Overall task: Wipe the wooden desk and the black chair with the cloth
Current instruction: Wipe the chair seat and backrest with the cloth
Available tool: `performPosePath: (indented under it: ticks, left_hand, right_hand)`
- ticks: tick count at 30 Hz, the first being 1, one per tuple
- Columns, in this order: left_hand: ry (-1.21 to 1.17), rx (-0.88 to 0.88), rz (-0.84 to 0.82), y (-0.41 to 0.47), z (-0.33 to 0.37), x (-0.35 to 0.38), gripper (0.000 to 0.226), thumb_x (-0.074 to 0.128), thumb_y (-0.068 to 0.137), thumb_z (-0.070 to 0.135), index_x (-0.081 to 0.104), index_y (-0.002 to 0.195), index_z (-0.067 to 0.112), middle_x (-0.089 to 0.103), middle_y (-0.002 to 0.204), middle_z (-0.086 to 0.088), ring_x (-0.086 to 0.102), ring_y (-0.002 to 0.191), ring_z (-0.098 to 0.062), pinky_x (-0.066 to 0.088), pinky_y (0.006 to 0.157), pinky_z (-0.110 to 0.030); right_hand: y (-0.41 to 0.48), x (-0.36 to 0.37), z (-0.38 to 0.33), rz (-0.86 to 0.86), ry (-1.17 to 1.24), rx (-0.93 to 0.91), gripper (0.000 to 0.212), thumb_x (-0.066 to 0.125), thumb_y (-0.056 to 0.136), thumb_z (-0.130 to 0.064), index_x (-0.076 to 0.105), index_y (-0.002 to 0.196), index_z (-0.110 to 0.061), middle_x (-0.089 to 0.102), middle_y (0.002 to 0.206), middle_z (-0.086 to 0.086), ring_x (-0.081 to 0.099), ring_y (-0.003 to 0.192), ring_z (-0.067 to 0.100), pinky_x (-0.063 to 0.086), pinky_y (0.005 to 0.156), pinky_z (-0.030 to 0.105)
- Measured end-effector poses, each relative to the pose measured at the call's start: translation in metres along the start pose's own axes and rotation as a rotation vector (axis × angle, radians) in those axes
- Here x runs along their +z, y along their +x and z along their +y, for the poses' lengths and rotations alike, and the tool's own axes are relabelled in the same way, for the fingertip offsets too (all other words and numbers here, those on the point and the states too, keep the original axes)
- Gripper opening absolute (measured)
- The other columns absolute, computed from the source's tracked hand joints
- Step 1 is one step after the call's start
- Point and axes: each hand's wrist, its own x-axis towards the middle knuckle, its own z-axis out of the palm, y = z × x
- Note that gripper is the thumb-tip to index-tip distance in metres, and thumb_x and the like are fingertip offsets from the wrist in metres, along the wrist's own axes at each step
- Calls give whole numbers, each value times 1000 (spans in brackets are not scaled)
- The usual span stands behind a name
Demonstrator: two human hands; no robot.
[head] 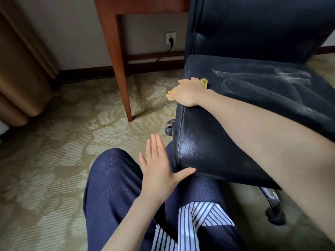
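The black chair (253,91) fills the right side, its seat showing pale damp wipe streaks. My right hand (188,93) grips a yellow cloth (204,82) and presses it on the seat's left front edge; most of the cloth is hidden under the hand. My left hand (159,167) is flat with straight fingers beside the seat's front left corner, its thumb touching the cushion's lower edge. The wooden desk (116,51) stands behind at the top centre, with only a leg and part of its frame in view.
Patterned carpet (54,160) covers the floor. A wall socket (170,38) with a plugged cable sits under the desk. Beige curtain folds (21,69) hang at the left. The chair's wheeled base (273,212) shows at the lower right. My knees in dark trousers (112,187) are below.
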Motion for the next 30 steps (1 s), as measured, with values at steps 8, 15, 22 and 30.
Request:
performPosePath:
  ticks: [8,15,22,30]
  left_hand:
    - [94,-24,117,10,1,7,157,24,29,101,-17,147,7,-30,153,-8,-31,140,-24,-8,111,-57]
    - [114,-48,123,8,-1,9,151,16,28,102,-25,141,12,-29,153,-11,-28,141,-27,-5,111,-60]
    - [125,-54,103,7,-1,11,149,20,31,101,-25,142,12,-27,154,-11,-27,142,-27,-4,111,-61]
    - [116,-51,81,6,-1,9,149,25,31,101,-29,140,15,-30,154,-9,-31,140,-23,-7,111,-60]
  right_hand:
    - [-48,7,-14,33,25,-264,43,25,100,-39,65,112,-27,57,130,-1,30,137,14,10,111,40]
    - [-129,18,-30,158,126,-462,33,37,98,-42,62,118,-31,59,126,-14,30,137,10,6,115,38]
    - [-175,34,-25,256,121,-457,40,34,96,-43,55,129,-36,52,136,-13,31,139,15,7,114,38]
    - [-230,63,5,371,-77,-428,53,38,87,-30,39,140,-29,42,144,-7,31,136,20,20,111,44]
